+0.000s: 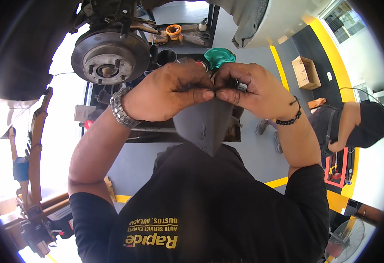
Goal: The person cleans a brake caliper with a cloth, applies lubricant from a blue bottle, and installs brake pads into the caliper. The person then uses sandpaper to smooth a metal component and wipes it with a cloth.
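My left hand (163,93) and my right hand (255,90) meet at chest height, thumb tips almost touching. Both are closed in a pinch at the upper edge of a dark grey sheet (200,125). The sheet hangs down toward my shirt, bent along a line, with its lower end narrowing to a point. Dark smudges mark my fingers. Above and left of my left hand is a bare brake disc (113,57) on its hub, with studs sticking out. Just past my fingertips lies a crumpled green cloth (219,56).
Beneath my hands stands a dark tool cart (157,136) with tools. An orange container (173,31) sits on a farther shelf. To the right are a cardboard box (306,73), another person (350,125) and a fan (345,239). Brown metal arms (36,140) stand at left.
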Tool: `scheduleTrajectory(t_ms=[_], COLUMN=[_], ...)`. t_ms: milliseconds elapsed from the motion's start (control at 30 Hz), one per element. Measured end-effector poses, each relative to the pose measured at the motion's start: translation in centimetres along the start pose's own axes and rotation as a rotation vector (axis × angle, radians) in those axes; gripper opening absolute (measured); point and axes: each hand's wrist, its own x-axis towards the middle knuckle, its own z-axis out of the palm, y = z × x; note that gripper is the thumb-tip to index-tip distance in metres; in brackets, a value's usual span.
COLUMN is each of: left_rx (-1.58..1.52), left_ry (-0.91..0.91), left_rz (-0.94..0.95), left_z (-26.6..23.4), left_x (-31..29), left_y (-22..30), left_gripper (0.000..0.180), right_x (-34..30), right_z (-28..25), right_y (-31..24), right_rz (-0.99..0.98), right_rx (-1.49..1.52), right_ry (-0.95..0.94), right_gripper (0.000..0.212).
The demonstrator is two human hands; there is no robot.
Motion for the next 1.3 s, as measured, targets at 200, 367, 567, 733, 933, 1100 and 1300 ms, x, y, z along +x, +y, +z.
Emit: scheduleTrajectory(t_ms=[200, 367, 567, 733, 933, 1100, 1300], left_rx=[-0.449, -0.812, -0.178, 0.052, 0.016, -0.132, -0.007], left_ry=[0.115, 0.321, 0.409, 0.508, 0.496, 0.43, 0.322], left_rz=[-0.316, -0.335, -0.141, -0.051, -0.378, -0.507, -0.339], left_z=[1.9, 3.8, 3.6, 3.2, 3.8, 5.4, 4.3], left_x=[-1.7, -3.0, -5.5, -6.9, -10.0, -11.7, -12.6], left_y=[-0.9, -1.7, -1.6, -2.3, -3.7, -4.8, -4.0], left_gripper=[0.021, 0.019, 0.014, 0.013, 0.013, 0.017, 0.015], right_x=[1.4, 2.0, 1.8, -1.8, -4.5, -6.1, -5.0], right_z=[0.0, 1.7, 3.0, 10.7, 13.9, 14.4, 13.5], right_y=[0.6, 1.3, 5.7, 6.9, 5.4, 3.0, 2.5], right_rz=[0.0, -0.21, 0.189, 0.511, 0.35, 0.117, 0.504], right_rx=[0.059, 0.104, 0.827, 1.718, 0.835, 0.313, 0.8], right_ry=[-0.152, -0.023, 0.145, 0.166, 0.652, 0.617, 0.382], right_gripper=[0.02, 0.018, 0.03, 0.04, 0.02, 0.026, 0.031])
